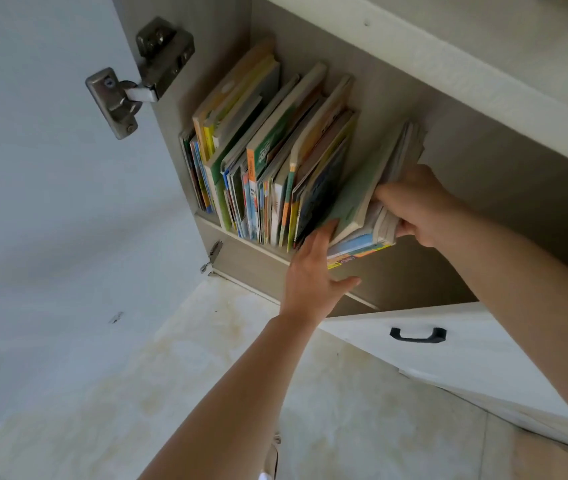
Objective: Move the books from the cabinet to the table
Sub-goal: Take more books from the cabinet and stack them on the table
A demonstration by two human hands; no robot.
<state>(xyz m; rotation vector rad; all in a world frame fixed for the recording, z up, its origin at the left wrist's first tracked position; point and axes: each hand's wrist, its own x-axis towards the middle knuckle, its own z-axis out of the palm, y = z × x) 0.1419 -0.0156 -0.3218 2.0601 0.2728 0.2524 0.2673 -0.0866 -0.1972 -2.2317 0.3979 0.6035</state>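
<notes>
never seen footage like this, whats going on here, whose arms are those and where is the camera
There is no machine here. The single picture comes from a wide-angle camera worn on a person's head, looking down at their own bare arms.

They are reaching into an open cabinet whose door swings on a metal hinge. A row of thin, colourful books stands on its shelf.

The right hand grips a leaning bundle of books at the row's right end. The left hand, fingers spread, rests against the bundle's lower edge. Below is a white drawer with a black handle. No table is in view.
</notes>
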